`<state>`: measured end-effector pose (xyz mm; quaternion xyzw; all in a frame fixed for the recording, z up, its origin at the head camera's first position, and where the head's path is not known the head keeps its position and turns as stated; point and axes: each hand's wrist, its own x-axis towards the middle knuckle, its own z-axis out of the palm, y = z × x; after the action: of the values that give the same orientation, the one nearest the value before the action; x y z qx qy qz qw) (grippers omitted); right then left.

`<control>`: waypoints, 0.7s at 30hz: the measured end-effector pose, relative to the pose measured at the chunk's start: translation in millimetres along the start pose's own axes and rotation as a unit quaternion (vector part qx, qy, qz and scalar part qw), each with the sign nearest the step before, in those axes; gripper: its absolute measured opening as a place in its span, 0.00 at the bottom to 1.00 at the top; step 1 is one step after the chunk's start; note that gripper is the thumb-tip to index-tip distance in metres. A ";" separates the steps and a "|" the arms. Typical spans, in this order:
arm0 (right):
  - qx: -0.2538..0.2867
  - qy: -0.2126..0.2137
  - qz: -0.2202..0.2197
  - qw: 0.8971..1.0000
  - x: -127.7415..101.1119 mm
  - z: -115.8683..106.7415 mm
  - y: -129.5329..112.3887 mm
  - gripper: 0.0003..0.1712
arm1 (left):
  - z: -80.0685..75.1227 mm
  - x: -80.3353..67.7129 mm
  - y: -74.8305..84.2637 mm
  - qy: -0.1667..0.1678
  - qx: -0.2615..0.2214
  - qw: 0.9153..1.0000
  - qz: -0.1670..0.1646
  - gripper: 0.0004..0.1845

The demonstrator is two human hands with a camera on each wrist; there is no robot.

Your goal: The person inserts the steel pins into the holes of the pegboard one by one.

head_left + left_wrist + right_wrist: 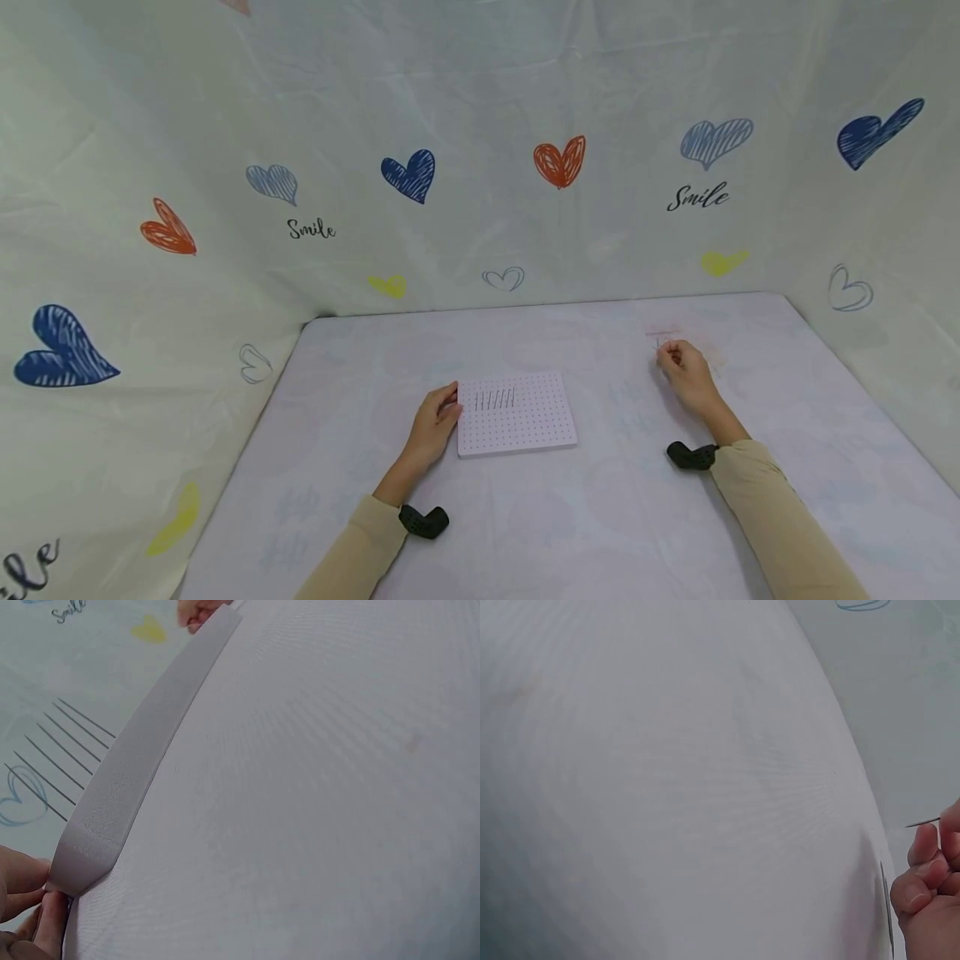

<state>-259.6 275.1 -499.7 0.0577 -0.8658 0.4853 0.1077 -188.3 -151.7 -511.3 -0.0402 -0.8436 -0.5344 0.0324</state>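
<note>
Seen from the head camera, a person's left hand (433, 423) rests against the left edge of a white perforated board (516, 414) on the table (600, 517), its fingers curled at the rim; a row of thin needles (495, 399) stands upright in the board. Only the right wrist view shows a single needle (924, 821) pinched between the fingertips (928, 844) of the right hand (686, 375), its point jutting leftward. That hand sits well apart from the board, toward the table's far right. A heart-printed cloth backdrop (480, 167) surrounds the table.
</note>
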 end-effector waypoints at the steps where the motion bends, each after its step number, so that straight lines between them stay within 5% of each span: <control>1: 0.004 -0.003 0.002 1.000 -0.3 0.1 0.4 0.13 | -0.3 -0.2 0.3 -0.001 0.000 1.000 0.002 0.25; 21: 0.051 -0.006 -0.045 0.998 0.8 10.1 -4.3 0.03 | -0.7 -0.7 1.8 0.002 -0.008 1.000 0.021 0.25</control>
<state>-260.8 264.2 -501.1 0.1050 -0.8370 0.5233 0.1207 -187.4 -151.6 -509.5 -0.0566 -0.8381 -0.5408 0.0450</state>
